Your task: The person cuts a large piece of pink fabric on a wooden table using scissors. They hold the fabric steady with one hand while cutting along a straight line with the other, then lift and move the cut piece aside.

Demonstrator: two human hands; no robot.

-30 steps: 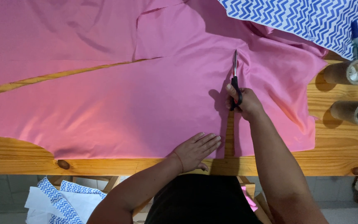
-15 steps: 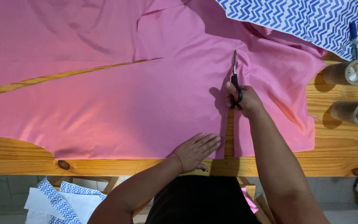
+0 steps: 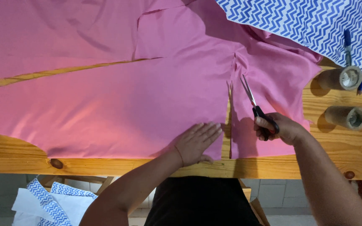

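Right hand [image 3: 283, 127] clenched on one scissors [image 3: 256, 109], left hand [image 3: 197, 142] flat on pink fabric [image 3: 105, 104]

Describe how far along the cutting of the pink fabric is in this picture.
Done: a straight cut runs up from the near edge of the pink fabric sheet, showing the wooden table in the gap. In hand: the right hand holds black-handled scissors beside the cut; the left hand presses the fabric flat. Left: the far end of the cut is hard to make out among the folds.

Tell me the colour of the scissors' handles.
Black, on the scissors in the right hand; head view.
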